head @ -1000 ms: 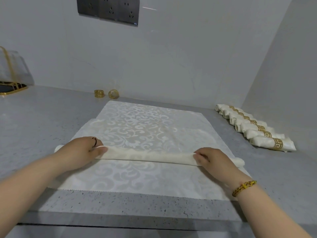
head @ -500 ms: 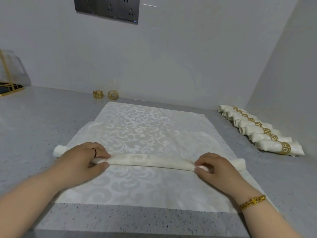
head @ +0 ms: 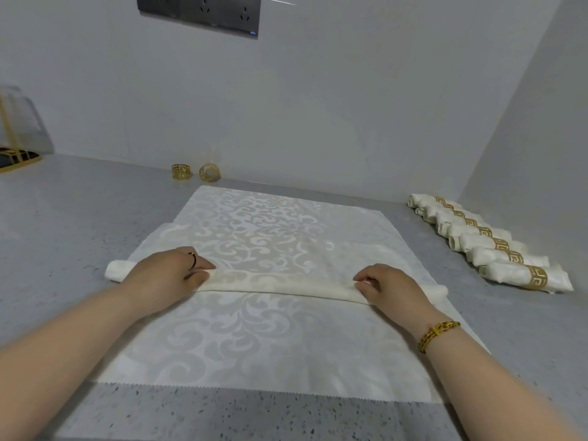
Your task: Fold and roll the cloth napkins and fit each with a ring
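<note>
Cream damask napkin (head: 264, 230) lies spread flat on the grey worktop (head: 63, 218). Across its middle sits the roll (head: 280, 283), long axis running left to right. The left hand (head: 165, 275) and right hand (head: 391, 286) each grip it near one end with curled fingers.

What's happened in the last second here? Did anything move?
The left hand and right hand have pushed the roll a little farther from the person, and their fingers now curl over it. The two loose rings and the finished napkins stayed put.
</note>
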